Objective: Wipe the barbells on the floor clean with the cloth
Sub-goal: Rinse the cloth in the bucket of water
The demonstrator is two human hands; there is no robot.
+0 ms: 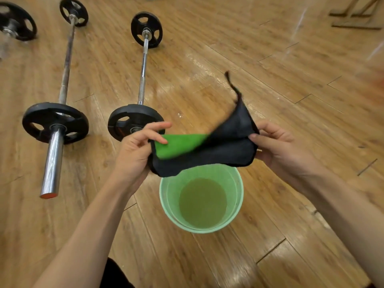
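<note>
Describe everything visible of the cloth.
The cloth is two-sided: dark grey, fleecy-looking fabric with a bright green face showing at its left end, edged in dark trim. Folded loosely, one corner sticking up, it hangs in the air over the green bucket, pinched by the left hand and right hand at either end.

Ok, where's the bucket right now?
Head view, lower centre: the green bucket stands on the floor below the cloth held by the left hand and right hand, right of the nearest barbell.

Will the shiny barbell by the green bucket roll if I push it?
Probably: the shiny steel barbell sits on round black plates on smooth wooden floor, so it may roll sideways. Solid metal likely makes it heavy and stiff.
</note>
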